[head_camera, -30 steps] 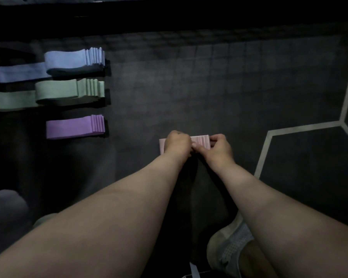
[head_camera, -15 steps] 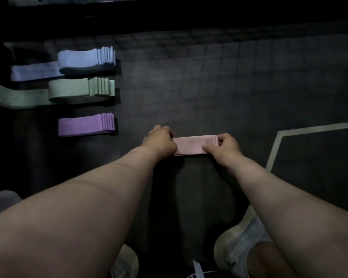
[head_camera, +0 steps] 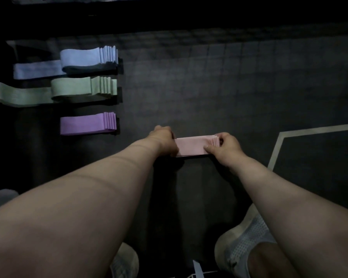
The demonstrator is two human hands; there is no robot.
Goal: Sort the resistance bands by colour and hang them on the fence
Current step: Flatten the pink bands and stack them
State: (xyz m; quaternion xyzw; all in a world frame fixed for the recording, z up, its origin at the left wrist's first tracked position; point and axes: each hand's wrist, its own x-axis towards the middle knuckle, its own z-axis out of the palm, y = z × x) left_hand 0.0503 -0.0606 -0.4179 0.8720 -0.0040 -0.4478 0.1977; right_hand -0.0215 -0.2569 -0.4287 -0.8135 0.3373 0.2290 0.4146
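Sorting step: left hand (head_camera: 165, 140) and right hand (head_camera: 225, 146) grip opposite ends of the stacked pink flat elastic bands (head_camera: 191, 146) on the dark floor (head_camera: 249, 87); next, probably squaring them beside the purple band stack (head_camera: 86, 123)

**Op 1:** Head cam: I've got the left hand (head_camera: 165, 140) gripping the L end of the pink stack (head_camera: 191, 146), and the right hand (head_camera: 224, 148) pinching the R end, where the edges fan out. It's low over the dark floor (head_camera: 209, 87); can't tell if it's touching.

**Op 2:** Copy. Other piles?

**Op 1:** Upper L, in a column, well apart from the hands: blue stack (head_camera: 82, 57) farthest, green stack (head_camera: 72, 90) next, purple stack (head_camera: 86, 123) nearest. Blue & green each trail a strip L.

**Op 2:** I see a pale floor line (head_camera: 309, 131) on the R, pale shoes (head_camera: 243, 243) at btm.
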